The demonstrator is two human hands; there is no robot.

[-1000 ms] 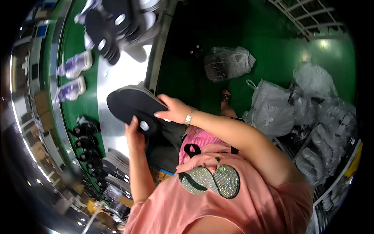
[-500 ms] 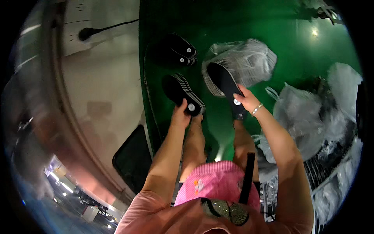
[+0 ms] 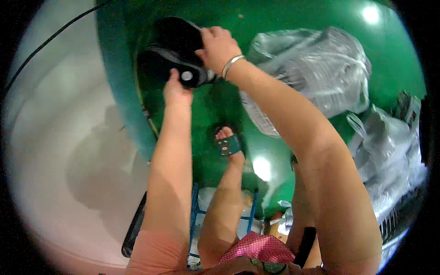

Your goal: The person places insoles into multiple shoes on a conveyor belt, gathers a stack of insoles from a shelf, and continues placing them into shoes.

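The left hand [image 3: 178, 91] grips black insoles [image 3: 158, 60], thumb on top, left of the clear plastic bag [image 3: 321, 64]. The right hand [image 3: 221, 49], nearer the bag, touches an upper black insole [image 3: 176, 33]; whether its fingers clasp it cannot be determined. A sandal [image 3: 227, 145] stands lower left of the bag.

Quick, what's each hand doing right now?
Left hand: closed on the nearer black insoles, thumb on top.
Right hand: at the end of the farther black insole; can't tell if it grips.
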